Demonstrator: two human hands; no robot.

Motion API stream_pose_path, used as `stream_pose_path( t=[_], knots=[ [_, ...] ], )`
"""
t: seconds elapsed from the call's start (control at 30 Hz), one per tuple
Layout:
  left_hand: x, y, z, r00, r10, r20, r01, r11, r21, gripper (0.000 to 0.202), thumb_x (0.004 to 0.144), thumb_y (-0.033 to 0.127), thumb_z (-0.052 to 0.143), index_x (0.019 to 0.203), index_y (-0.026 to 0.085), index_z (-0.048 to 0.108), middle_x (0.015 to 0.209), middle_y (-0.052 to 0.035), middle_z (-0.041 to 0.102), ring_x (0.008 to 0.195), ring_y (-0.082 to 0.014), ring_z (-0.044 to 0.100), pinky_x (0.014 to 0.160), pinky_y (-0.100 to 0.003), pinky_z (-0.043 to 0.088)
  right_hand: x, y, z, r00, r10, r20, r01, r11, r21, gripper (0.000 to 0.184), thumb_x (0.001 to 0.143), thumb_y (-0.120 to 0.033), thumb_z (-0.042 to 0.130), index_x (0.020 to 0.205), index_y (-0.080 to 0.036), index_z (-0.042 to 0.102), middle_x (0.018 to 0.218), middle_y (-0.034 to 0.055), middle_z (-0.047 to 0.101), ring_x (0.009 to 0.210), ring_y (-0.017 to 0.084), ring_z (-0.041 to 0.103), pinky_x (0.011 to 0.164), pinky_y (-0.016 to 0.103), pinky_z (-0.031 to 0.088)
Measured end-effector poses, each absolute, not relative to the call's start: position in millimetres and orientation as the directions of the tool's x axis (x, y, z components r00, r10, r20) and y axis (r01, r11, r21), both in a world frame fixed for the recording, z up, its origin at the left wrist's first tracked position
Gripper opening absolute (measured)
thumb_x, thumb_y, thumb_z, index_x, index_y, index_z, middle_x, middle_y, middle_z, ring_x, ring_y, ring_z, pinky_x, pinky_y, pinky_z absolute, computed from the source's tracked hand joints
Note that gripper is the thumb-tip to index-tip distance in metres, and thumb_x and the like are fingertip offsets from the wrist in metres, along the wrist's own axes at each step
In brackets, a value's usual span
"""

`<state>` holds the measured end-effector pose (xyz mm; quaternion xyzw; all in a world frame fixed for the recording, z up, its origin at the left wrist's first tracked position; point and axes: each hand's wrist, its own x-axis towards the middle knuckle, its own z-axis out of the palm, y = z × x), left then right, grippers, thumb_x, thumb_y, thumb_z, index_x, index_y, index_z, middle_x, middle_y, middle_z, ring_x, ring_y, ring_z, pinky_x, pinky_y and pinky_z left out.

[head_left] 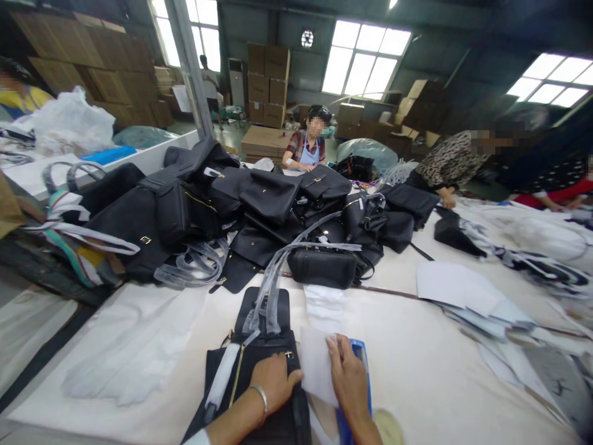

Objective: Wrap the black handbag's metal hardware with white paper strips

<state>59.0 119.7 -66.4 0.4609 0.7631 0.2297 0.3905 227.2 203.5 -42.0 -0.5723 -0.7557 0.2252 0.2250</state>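
Note:
A black bag (290, 405) with a flap, a gold zipper and plastic-wrapped straps lies before me, its flap folded away from me. My left hand (273, 380), with a bangle at the wrist, grips the upper part of this bag near a small metal clasp. Its fingers are curled and partly hidden; the thumb points right. My right hand (349, 374) pinches a thin white sheet (317, 364) between thumb and fingers, just right of the bag. Beneath that hand is a blue object (359, 352), partly covered.
Black bags (269, 198) are heaped across the far side of the table. White sheets (324, 306) lie beyond my right hand. More papers (467, 290) are at right, and crumpled white wrapping (130, 352) at left. A co-worker (306, 148) sits opposite; another person (451, 161) leans at right.

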Motion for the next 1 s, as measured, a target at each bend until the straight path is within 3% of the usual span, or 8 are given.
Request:
stream_pose_path(
  t=[0.17, 0.37, 0.47, 0.6, 0.73, 0.83, 0.93, 1.0],
  knots=[
    [79, 138, -95, -0.291, 0.874, -0.389, 0.382, 0.479, 0.79, 0.019, 0.063, 0.026, 0.068, 0.07, 0.021, 0.051, 0.073, -0.0051, 0.057, 0.083, -0.0298, 0.058, 0.078, -0.039, 0.037, 245, 199, -45, -0.211, 0.975, 0.067, 0.709, 0.2, -0.676, 0.033, 0.092, -0.049, 0.036, 0.102, -0.022, 0.052, 0.092, 0.0085, 0.069, 0.082, 0.024, 0.067, 0.067, 0.032, 0.049],
    [67, 127, -83, -0.21, 0.881, -0.423, 0.043, 0.441, 0.897, 0.024, 0.071, 0.041, 0.058, 0.073, 0.021, 0.045, 0.06, 0.0059, 0.044, 0.058, -0.0151, 0.051, 0.056, -0.027, 0.04, 268, 205, -50, -0.093, 0.995, -0.02, 0.701, 0.051, -0.711, 0.045, 0.09, -0.049, 0.036, 0.122, -0.022, 0.052, 0.1, 0.0087, 0.069, 0.083, 0.025, 0.067, 0.07, 0.034, 0.05],
    [64, 117, -73, -0.171, 0.899, -0.402, -0.096, 0.391, 0.915, 0.029, 0.071, 0.045, 0.06, 0.081, 0.019, 0.05, 0.062, 0.0055, 0.047, 0.056, -0.0134, 0.052, 0.054, -0.025, 0.039, 269, 211, -55, -0.155, 0.987, -0.051, 0.621, 0.057, -0.782, 0.044, 0.089, -0.049, 0.038, 0.116, -0.021, 0.059, 0.105, 0.0081, 0.069, 0.092, 0.025, 0.065, 0.077, 0.033, 0.051],
    [64, 110, -62, -0.165, 0.918, -0.36, -0.232, 0.318, 0.919, 0.02, 0.071, 0.034, 0.066, 0.08, 0.019, 0.055, 0.061, 0.0053, 0.05, 0.057, -0.0127, 0.051, 0.055, -0.024, 0.038, 259, 213, -52, -0.235, 0.971, -0.049, 0.575, 0.099, -0.812, 0.041, 0.089, -0.046, 0.039, 0.117, -0.022, 0.057, 0.109, 0.0078, 0.067, 0.092, 0.024, 0.064, 0.078, 0.034, 0.051],
    [68, 107, -47, -0.138, 0.944, -0.299, -0.3, 0.248, 0.921, 0.02, 0.072, 0.027, 0.068, 0.089, 0.018, 0.063, 0.091, -0.0033, 0.065, 0.089, -0.0205, 0.059, 0.082, -0.029, 0.043, 238, 196, -38, -0.226, 0.971, 0.078, 0.679, 0.215, -0.702, 0.042, 0.091, -0.041, 0.037, 0.125, -0.019, 0.05, 0.116, 0.0139, 0.062, 0.096, 0.029, 0.063, 0.083, 0.044, 0.049],
    [69, 104, -36, -0.088, 0.949, -0.303, -0.464, 0.23, 0.855, 0.029, 0.072, 0.026, 0.071, 0.099, 0.018, 0.065, 0.111, -0.0076, 0.063, 0.109, -0.0248, 0.053, 0.097, -0.034, 0.036, 222, 179, -31, -0.445, 0.895, 0.022, 0.513, 0.274, -0.814, 0.037, 0.093, -0.04, 0.037, 0.118, -0.019, 0.055, 0.111, 0.0126, 0.064, 0.099, 0.027, 0.062, 0.084, 0.042, 0.049],
    [66, 98, -33, -0.024, 0.948, -0.319, -0.654, 0.226, 0.722, 0.028, 0.075, 0.028, 0.07, 0.1, 0.018, 0.065, 0.107, -0.0092, 0.064, 0.102, -0.0241, 0.057, 0.09, -0.035, 0.042, 215, 174, -36, -0.688, 0.709, -0.155, 0.26, 0.041, -0.965, 0.041, 0.096, -0.042, 0.027, 0.117, -0.022, 0.057, 0.111, 0.0094, 0.063, 0.09, 0.022, 0.064, 0.068, 0.034, 0.055],
    [63, 93, -35, 0.003, 0.939, -0.343, -0.72, 0.24, 0.651, 0.032, 0.075, 0.027, 0.07, 0.105, 0.019, 0.064, 0.106, -0.0092, 0.063, 0.099, -0.0226, 0.059, 0.086, -0.034, 0.043, 215, 179, -44, -0.707, 0.675, -0.212, 0.232, -0.063, -0.971, 0.041, 0.095, -0.042, 0.028, 0.117, -0.021, 0.056, 0.111, 0.0095, 0.062, 0.083, 0.02, 0.064, 0.062, 0.032, 0.054]
  ],
)
